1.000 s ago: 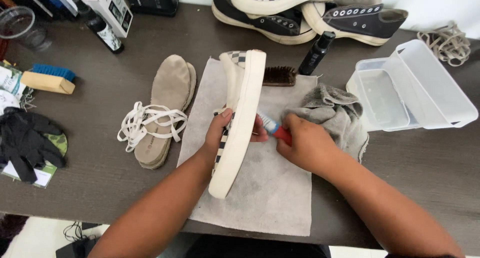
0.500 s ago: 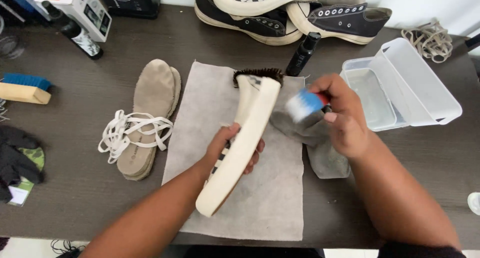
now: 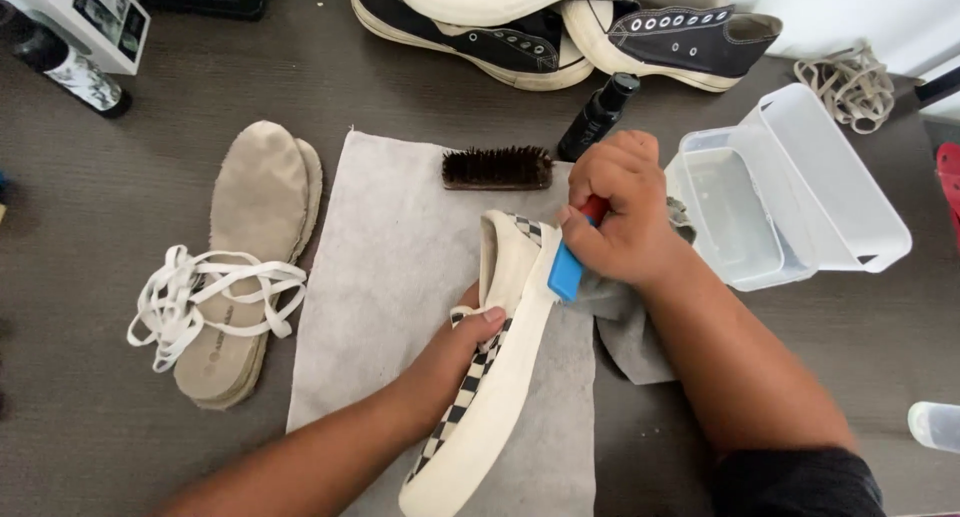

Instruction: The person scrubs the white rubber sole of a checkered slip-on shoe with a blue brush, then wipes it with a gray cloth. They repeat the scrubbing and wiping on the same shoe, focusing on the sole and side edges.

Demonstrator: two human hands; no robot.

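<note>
Containers: one clear plastic tub (image 3: 735, 217) at the right of the table, holding what looks like a little clear water; its clear lid (image 3: 835, 177) leans against the tub's far side. One black bottle (image 3: 597, 117) lies tilted just beyond the grey cloth (image 3: 410, 267). One patterned bottle (image 3: 75, 72) and one white box (image 3: 85, 12) sit at the far left corner. Part of another clear container (image 3: 935, 424) shows at the right edge; its contents cannot be told.

Count: one checkered slip-on shoe (image 3: 500, 377), on its side over the grey cloth at the table's middle, pale sole turned right. One dark bristle brush (image 3: 497, 167) on the cloth's far edge. One stack of tan insoles (image 3: 245, 257), apparently two, with one bundle of white laces (image 3: 205, 297) across it. One crumpled grey rag (image 3: 630, 322) under the right forearm. Three or so shoes heaped at the back (image 3: 560, 22). One tangle of beige laces (image 3: 852, 82) at far right.

Hands: left hand (image 3: 455, 352) wrapped around the shoe's middle, thumb on its upper. Right hand (image 3: 620, 212) closed around a small blue-and-red brush (image 3: 570, 262), whose head touches the sole edge near the shoe's far end.

Change: half a second ago the small brush was raised clear of the shoe, bristles up; it now presses the sole. The shoe lies nearer the person, uncovering the bristle brush.
</note>
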